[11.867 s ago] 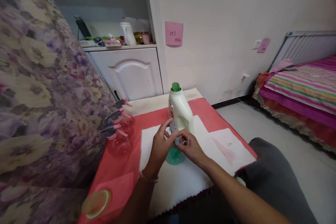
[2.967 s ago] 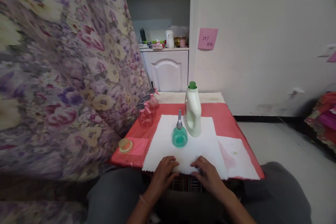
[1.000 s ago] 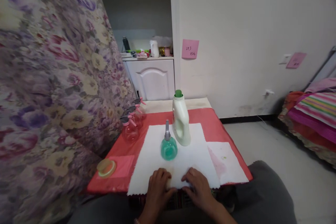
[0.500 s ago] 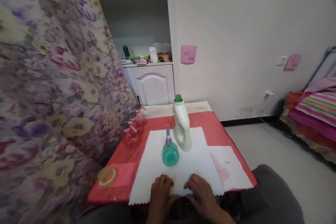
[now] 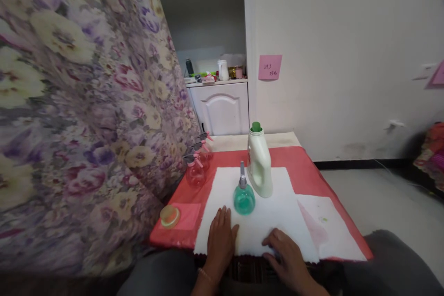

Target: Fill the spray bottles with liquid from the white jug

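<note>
My left hand (image 5: 221, 237) lies palm down on a white cloth (image 5: 239, 245), its fingers stretched out and holding nothing. By the cloth's near edge, my right hand (image 5: 285, 253) rests with bent fingers, the thumb apart from the forefinger. A dark patch shows in that gap, too unclear to make out. Just beyond my hands stands a round spray bottle (image 5: 244, 200) of clear plastic with green liquid and a grey trigger head. Behind it, slightly right, is an upright pale detergent jug (image 5: 261, 166) with a green spout (image 5: 256, 126) in its mouth.
Several clear spray bottles (image 5: 196, 173) with pink and grey heads line the red table's (image 5: 305, 171) left side. A round lid (image 5: 169, 216) sits on pink paper (image 5: 190, 217). A stained white cloth (image 5: 333, 231) lies right. A floral curtain (image 5: 104, 125) hangs left.
The view has turned left, so everything sits further right. My left hand has flattened and reached forward on the cloth. The bottle and jug stay in place.
</note>
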Motion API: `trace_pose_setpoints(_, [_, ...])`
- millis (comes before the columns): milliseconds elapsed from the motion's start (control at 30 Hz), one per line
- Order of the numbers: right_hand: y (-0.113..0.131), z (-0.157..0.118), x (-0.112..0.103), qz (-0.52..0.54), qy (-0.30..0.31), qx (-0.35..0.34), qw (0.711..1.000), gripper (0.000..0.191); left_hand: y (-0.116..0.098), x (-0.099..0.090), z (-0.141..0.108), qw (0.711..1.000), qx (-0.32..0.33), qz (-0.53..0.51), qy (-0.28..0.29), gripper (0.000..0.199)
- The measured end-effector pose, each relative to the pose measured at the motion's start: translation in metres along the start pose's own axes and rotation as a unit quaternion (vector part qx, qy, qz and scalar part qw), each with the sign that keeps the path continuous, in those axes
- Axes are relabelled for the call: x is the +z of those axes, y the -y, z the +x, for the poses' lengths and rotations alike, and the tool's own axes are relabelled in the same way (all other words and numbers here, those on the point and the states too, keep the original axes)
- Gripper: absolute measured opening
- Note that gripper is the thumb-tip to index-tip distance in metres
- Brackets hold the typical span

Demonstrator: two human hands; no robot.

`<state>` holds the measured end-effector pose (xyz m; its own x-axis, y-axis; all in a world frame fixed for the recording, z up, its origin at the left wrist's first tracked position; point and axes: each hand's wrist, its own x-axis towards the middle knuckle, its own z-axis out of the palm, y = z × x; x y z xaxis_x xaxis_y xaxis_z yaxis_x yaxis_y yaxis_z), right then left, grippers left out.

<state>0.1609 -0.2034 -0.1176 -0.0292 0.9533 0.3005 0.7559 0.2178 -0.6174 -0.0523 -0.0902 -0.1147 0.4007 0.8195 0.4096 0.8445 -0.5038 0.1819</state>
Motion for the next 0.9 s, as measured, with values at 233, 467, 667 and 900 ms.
trace_pose_setpoints(233, [-0.003, -0.003, 0.003, -0.007, 0.004, -0.010, 1.000, 0.012, 0.016, -0.010, -0.007, 0.997, 0.019, 0.067, 0.043, 0.053])
trace_pose_setpoints(467, [-0.007, -0.004, 0.004, -0.009, 0.003, -0.023, 1.000, 0.013, 0.027, -0.020, -0.004, 0.995, 0.018, 0.066, 0.072, 0.058])
trace_pose_setpoints(667, [-0.010, -0.005, 0.005, -0.012, -0.016, -0.039, 0.999, 0.015, 0.039, -0.017, -0.005, 0.995, 0.022, 0.073, 0.065, 0.059])
trace_pose_setpoints(900, [-0.012, -0.004, 0.006, -0.032, -0.029, -0.053, 0.998, 0.016, 0.036, -0.003, 0.008, 0.994, -0.021, 0.105, 0.038, 0.054])
